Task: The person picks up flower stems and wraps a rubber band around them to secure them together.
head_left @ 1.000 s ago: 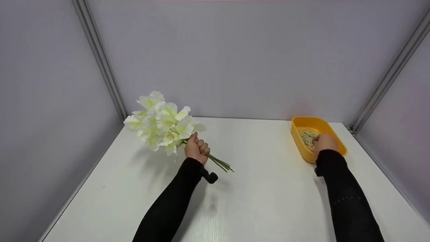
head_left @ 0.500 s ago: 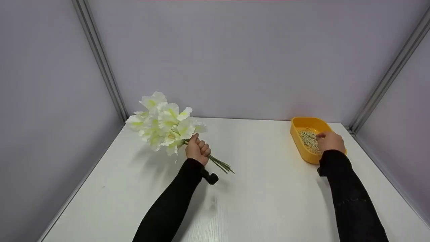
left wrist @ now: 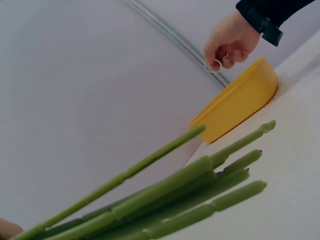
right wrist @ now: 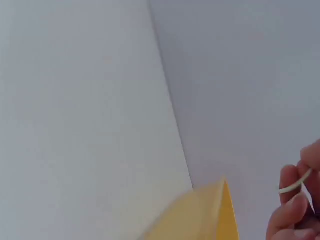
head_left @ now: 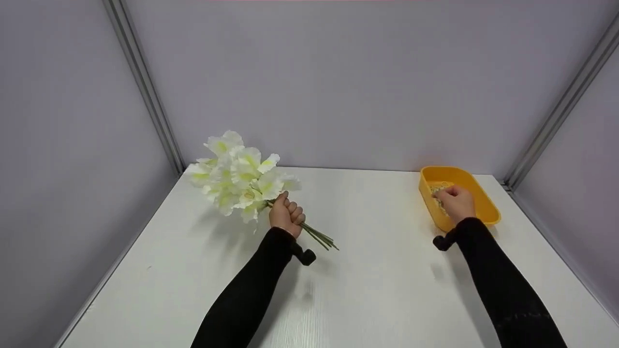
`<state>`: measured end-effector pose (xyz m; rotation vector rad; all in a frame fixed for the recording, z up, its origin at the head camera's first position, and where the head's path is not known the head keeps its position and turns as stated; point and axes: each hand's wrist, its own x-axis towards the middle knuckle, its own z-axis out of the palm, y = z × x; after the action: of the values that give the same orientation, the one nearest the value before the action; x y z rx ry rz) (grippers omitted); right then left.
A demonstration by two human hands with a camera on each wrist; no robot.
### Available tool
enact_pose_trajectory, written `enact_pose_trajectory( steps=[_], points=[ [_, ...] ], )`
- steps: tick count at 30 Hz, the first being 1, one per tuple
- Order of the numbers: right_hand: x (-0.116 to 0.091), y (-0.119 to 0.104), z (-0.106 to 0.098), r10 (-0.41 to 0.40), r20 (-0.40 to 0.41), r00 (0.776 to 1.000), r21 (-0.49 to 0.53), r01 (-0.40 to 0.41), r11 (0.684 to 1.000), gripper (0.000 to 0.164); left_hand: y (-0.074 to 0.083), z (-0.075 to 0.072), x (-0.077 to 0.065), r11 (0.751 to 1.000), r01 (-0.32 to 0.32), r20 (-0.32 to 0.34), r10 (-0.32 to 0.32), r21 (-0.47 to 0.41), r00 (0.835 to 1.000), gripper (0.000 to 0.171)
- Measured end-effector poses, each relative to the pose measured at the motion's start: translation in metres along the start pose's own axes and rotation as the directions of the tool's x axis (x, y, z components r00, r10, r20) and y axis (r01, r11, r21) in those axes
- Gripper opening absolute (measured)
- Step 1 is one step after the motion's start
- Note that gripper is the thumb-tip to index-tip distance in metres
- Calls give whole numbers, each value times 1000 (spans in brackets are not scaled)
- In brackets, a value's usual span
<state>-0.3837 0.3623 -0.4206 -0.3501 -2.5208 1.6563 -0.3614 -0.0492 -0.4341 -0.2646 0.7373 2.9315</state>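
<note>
My left hand [head_left: 286, 215] grips a bunch of white and yellow-green flowers [head_left: 237, 179] by the stems, blooms up to the left. Its green stems [left wrist: 150, 200] fan out large in the left wrist view. Above the yellow tray [left wrist: 240, 102], my right hand [head_left: 457, 202] pinches a pale rubber band [left wrist: 214, 66] between thumb and fingers. The right wrist view shows a curved piece of that band [right wrist: 296, 186] at the fingertips. Several more rubber bands [head_left: 437, 189] lie in the tray, partly hidden by the hand.
The white tabletop [head_left: 367, 270] reaches back to a pale rear wall [head_left: 314, 87]. Side walls stand left and right, with grey metal posts [head_left: 145, 92] in the corners. The tray sits near the table's back right corner.
My right hand has come up out of the tray and shifted left, now with a rubber band in its fingers. The left hand and the flowers have moved only slightly right.
</note>
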Motion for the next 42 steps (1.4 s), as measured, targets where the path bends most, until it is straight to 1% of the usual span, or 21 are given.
enact_pose_trajectory(
  steps=[1, 3, 5, 8, 11, 13, 17, 19, 20, 21, 22, 23, 25, 27, 28, 29, 30, 32, 35, 38, 42],
  points=[
    [-6, -2, 8, -1, 67, 998, 119, -7, 993, 26, 0, 0, -1, 1000, -1, -2, 1, 1, 1000, 54],
    [-21, -5, 25, -10, 219, 976, 344, -68, 937, 18, -2, 0, -1, 1000, -3, -6, 3, 8, 1000, 54],
    [-38, -7, 40, -49, 374, 926, 488, -151, 860, 20, -3, 0, -2, 1000, -4, -6, 4, 13, 1000, 54],
    [-61, -8, 58, -127, 534, 836, 549, -228, 804, 30, -5, 1, -4, 1000, 3, -3, -3, 20, 1000, 54],
    [-80, -11, 74, -196, 612, 766, 535, -218, 816, 30, -4, 3, -7, 999, 26, 11, -26, 21, 1000, 54],
    [-89, -12, 83, -233, 614, 754, 507, -150, 849, 31, -4, 6, -9, 999, 44, 18, -44, 19, 999, 54],
    [-101, -12, 99, -331, 539, 775, 381, 127, 916, 37, -3, 9, -14, 997, 68, 25, -69, 44, 997, 54],
    [-106, -11, 106, -380, 498, 780, 271, 277, 922, 38, -3, 11, -16, 995, 82, 14, -82, 61, 996, 55],
    [-110, -10, 109, -420, 482, 769, 211, 364, 907, 36, -4, 11, -17, 994, 90, 8, -90, 69, 996, 55],
    [-113, -9, 112, -466, 464, 754, 143, 455, 879, 35, -4, 12, -17, 993, 97, 1, -97, 75, 995, 55],
    [-116, -8, 116, -529, 450, 720, 75, 560, 825, 37, -5, 12, -18, 991, 103, -5, -103, 81, 995, 56],
    [-119, -8, 119, -600, 439, 669, 6, 666, 746, 39, -5, 13, -19, 990, 108, -12, -108, 87, 994, 56],
    [-124, -9, 127, -748, 416, 517, -128, 848, 515, 50, -6, 13, -19, 989, 118, -16, -117, 93, 993, 55],
    [-129, -11, 134, -851, 387, 355, -244, 929, 277, 63, -7, 14, -20, 987, 123, -15, -122, 101, 992, 55],
    [-131, -12, 137, -879, 383, 284, -282, 942, 181, 68, -7, 14, -20, 986, 126, -12, -125, 107, 992, 55],
    [-133, -14, 141, -896, 381, 228, -316, 943, 106, 72, -8, 14, -19, 985, 132, -16, -131, 108, 991, 54],
    [-134, -15, 144, -903, 383, 195, -343, 937, 57, 75, -8, 15, -19, 984, 139, -18, -138, 110, 990, 54],
    [-137, -18, 149, -907, 389, 163, -385, 923, 1, 78, -10, 16, -19, 981, 150, -24, -148, 122, 989, 54],
    [-138, -19, 155, -901, 407, 153, -423, 905, -37, 75, -12, 17, -19, 977, 171, -34, -168, 130, 985, 53],
    [-137, -18, 161, -894, 418, 162, -443, 895, -45, 70, -15, 17, -18, 973, 188, -25, -186, 133, 982, 53],
    [-135, -15, 166, -892, 412, 185, -459, 888, -28, 67, -19, 16, -19, 969, 217, -10, -218, 117, 976, 53]
  ],
)
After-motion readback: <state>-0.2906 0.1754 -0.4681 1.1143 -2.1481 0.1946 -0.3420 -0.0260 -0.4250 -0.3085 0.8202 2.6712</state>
